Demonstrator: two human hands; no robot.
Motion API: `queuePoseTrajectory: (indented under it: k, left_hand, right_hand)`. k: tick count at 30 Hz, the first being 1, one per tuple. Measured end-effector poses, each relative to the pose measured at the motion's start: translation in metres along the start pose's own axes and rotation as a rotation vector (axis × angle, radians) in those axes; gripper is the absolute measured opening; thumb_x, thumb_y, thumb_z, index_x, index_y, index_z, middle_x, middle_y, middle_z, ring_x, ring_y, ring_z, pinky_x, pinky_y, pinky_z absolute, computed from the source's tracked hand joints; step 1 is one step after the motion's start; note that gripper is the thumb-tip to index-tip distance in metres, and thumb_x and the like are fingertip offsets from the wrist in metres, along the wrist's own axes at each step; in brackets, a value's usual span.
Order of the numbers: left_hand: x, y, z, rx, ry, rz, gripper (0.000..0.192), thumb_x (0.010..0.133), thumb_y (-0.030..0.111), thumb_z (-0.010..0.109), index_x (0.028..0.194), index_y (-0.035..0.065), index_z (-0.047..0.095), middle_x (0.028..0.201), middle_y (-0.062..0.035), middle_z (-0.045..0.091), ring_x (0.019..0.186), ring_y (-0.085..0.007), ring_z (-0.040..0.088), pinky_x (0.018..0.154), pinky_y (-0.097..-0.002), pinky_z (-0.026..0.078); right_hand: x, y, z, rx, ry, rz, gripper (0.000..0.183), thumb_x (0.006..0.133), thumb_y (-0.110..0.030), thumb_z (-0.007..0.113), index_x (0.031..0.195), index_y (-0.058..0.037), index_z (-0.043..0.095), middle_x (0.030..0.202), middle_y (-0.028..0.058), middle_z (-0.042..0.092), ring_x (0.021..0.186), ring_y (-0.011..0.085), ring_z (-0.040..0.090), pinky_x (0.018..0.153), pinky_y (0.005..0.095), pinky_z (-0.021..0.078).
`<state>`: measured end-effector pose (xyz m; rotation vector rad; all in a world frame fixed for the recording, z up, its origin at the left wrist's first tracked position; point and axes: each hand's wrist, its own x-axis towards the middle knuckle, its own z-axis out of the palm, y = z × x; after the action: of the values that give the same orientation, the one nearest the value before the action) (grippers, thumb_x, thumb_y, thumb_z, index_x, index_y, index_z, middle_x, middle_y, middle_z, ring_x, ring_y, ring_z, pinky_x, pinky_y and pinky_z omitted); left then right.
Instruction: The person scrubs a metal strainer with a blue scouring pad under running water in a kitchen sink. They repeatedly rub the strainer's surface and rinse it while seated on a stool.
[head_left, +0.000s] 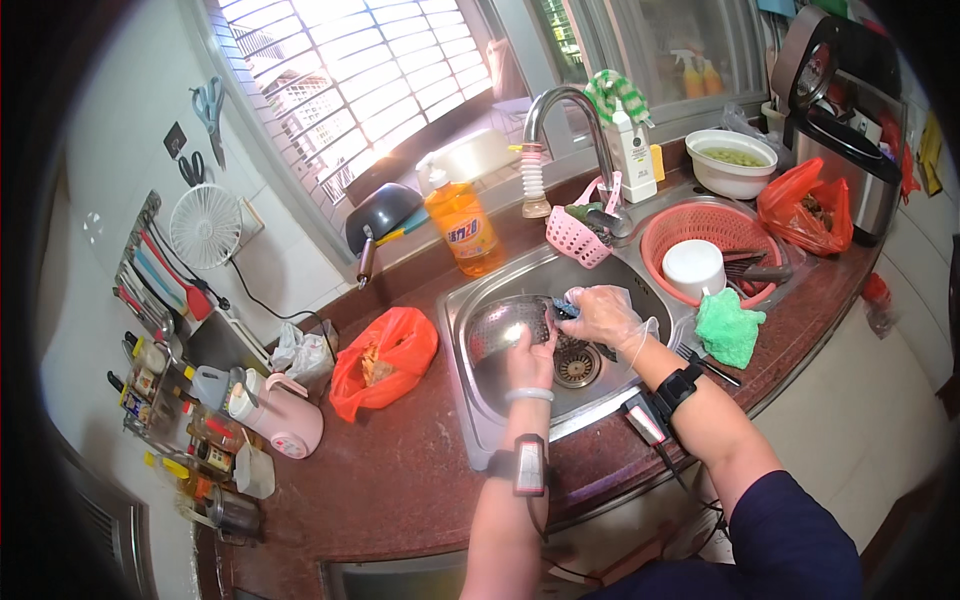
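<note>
My left hand (531, 364), bare with a pale bangle at the wrist, is raised over the stainless steel sink (487, 416). Its fingers meet a narrow dark item just left of my right hand; whether they grip it is unclear. My right hand (606, 319), in a loose clear plastic glove, is closed on a small blue item (566, 308), mostly hidden by the fingers. Behind my left hand, a perforated metal colander (501, 322) sits in the sink. The drain strainer (577, 366) shows below both hands.
Left of the sink are a red plastic bag (409, 337) with scraps and a pink kettle (289, 420). Behind stand an orange detergent bottle (469, 232) and the curved faucet (562, 94). To the right are a red basket (667, 221), a green cloth (729, 328) and a fork (712, 366).
</note>
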<state>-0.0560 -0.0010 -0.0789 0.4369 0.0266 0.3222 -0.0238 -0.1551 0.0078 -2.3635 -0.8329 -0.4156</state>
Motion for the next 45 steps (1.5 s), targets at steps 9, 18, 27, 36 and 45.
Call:
queuePoseTrajectory:
  k: [9,18,27,36,45]
  left_hand:
    - [0.003,0.004,0.002,-0.404,-0.064,-0.230,0.033,0.098,0.013,0.041,0.126,-0.0051,0.040,0.121,-0.0224,0.051,0.112,-0.0352,0.053,0.098,-0.0478,0.044]
    - [-0.001,-0.001,0.003,-0.327,-0.137,-0.181,0.033,0.097,0.012,0.044,0.125,-0.0057,0.041,0.122,-0.0222,0.052,0.112,-0.0364,0.054,0.096,-0.0471,0.045]
    - [0.000,0.002,0.007,-0.363,-0.081,-0.231,0.039,0.094,0.012,0.043,0.129,-0.0029,0.038,0.128,-0.0219,0.046,0.119,-0.0375,0.047,0.098,-0.0474,0.041]
    - [0.000,0.003,0.003,-0.460,-0.075,-0.236,0.042,0.086,0.008,0.045,0.126,-0.0033,0.038,0.121,-0.0223,0.052,0.109,-0.0379,0.055,0.086,-0.0460,0.048]
    - [0.006,-0.001,-0.005,-0.532,-0.043,-0.224,0.046,0.084,0.008,0.046,0.127,-0.0025,0.037,0.122,-0.0223,0.051,0.110,-0.0380,0.054,0.088,-0.0476,0.046]
  right_hand:
    - [0.000,-0.009,-0.001,-0.158,0.231,-0.194,0.023,0.075,-0.030,0.063,0.078,-0.0073,0.061,0.065,0.0151,0.062,0.065,0.0331,0.064,0.060,0.0428,0.0483]
    - [0.003,0.004,0.005,-0.070,0.296,-0.250,0.020,0.079,-0.032,0.061,0.080,-0.0120,0.062,0.066,0.0133,0.062,0.064,0.0335,0.062,0.057,0.0436,0.0478]
    - [0.004,0.007,0.004,-0.055,0.300,-0.286,0.015,0.075,-0.026,0.062,0.082,-0.0119,0.063,0.068,0.0129,0.062,0.064,0.0334,0.062,0.058,0.0430,0.0480]
    - [0.003,0.004,0.004,-0.112,0.295,-0.365,0.032,0.068,-0.020,0.068,0.098,-0.0076,0.068,0.092,0.0114,0.069,0.073,0.0288,0.066,0.064,0.0375,0.0525]
    - [0.004,0.003,0.006,-0.109,0.326,-0.374,0.032,0.068,-0.028,0.069,0.096,-0.0146,0.069,0.073,0.0092,0.066,0.064,0.0279,0.064,0.058,0.0378,0.0505]
